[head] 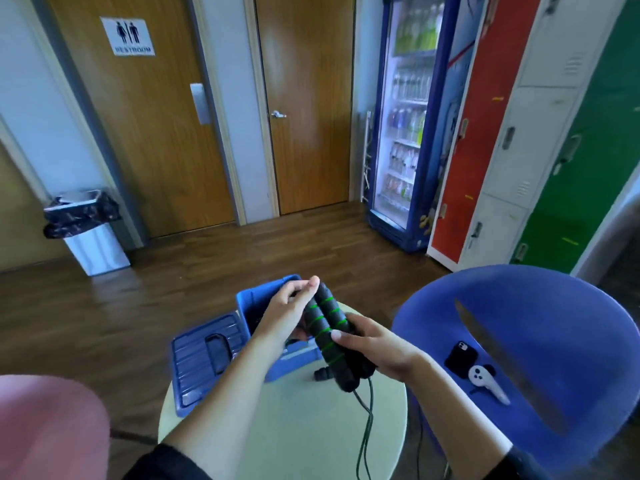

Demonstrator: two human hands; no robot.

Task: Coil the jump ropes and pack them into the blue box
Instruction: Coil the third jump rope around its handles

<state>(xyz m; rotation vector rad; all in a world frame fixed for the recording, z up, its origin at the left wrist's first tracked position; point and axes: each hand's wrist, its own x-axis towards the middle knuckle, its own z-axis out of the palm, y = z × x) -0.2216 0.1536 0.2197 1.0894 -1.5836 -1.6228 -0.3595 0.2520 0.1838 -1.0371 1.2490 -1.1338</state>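
The two jump-rope handles (329, 327), black foam with green spiral stripes, are held side by side as one bundle above the near edge of the blue box (254, 299). Their long axis runs away from the person and slightly leftward. The free tips point up and away, and the cord ends point back and down toward the person. From those near ends the thin dark cord (367, 420) hangs down across the table and passes out of the bottom of the frame.

The right hand (372, 344) grasps the bundle around its lower half, with the fingers wrapped over the top and the thumb across the near side. The left hand (289, 313) lies along the left side of the handles, with its fingertips up at the far tips. I cannot tell whether it is clenching them or only steadying them.

The box stands open on a round pale table (311, 438). Its ribbed lid (204, 358) is folded out flat to the left and overhangs the table's edge. A short black piece (322, 374) lies on the table just beside the box's front wall, under the held handles.

To the right is a blue chair (540, 306), whose seat carries a black phone (460, 358) and, near it, a white controller (486, 382). A blurred pink shape (45, 427) fills the lower left corner.

Across the wooden floor are a lined trash bin (93, 237), two wooden doors, one with a restroom sign (128, 36), a lit drinks fridge (408, 133), and red, white and green lockers (540, 140).
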